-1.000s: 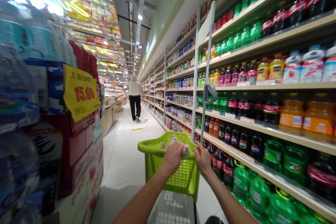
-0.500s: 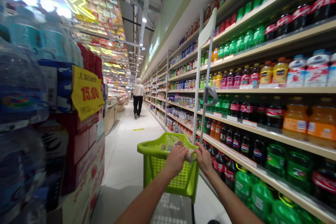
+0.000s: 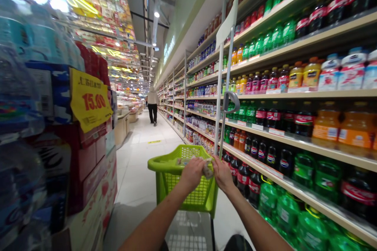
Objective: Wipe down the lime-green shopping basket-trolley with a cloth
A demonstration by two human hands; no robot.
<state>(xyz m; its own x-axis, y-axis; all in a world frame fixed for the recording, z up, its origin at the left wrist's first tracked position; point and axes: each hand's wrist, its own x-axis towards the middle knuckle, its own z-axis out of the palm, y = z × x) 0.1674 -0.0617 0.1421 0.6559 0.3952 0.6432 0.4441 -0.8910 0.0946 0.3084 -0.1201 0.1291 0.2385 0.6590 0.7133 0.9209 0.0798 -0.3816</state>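
Observation:
In front of me is a bright green plastic shopping cart [image 3: 188,196] with a latticed basket. My left hand [image 3: 193,172] is closed over the near rim, beside a crumpled pale patterned cloth [image 3: 208,169] that bunches out between my hands. My right hand [image 3: 223,174] grips the rim's right corner, fingers wrapped round it. Both sets of fingers are partly hidden. Some cloth or packaging shows inside the basket behind my left hand, too small to name.
Drink shelves [image 3: 294,131] line the right side, with a tall grey ladder [image 3: 219,78] leaning against them. Stacked boxes [image 3: 91,157] and water bottles [image 3: 17,86] crowd the left, bearing a yellow price sign [image 3: 91,100]. A person [image 3: 152,106] walks ahead along the white-tiled aisle [image 3: 138,153].
The cart and I have moved slightly forward, so the shelves and price sign shift in view. The person ahead appears a little smaller. Both hands keep their hold on the cart.

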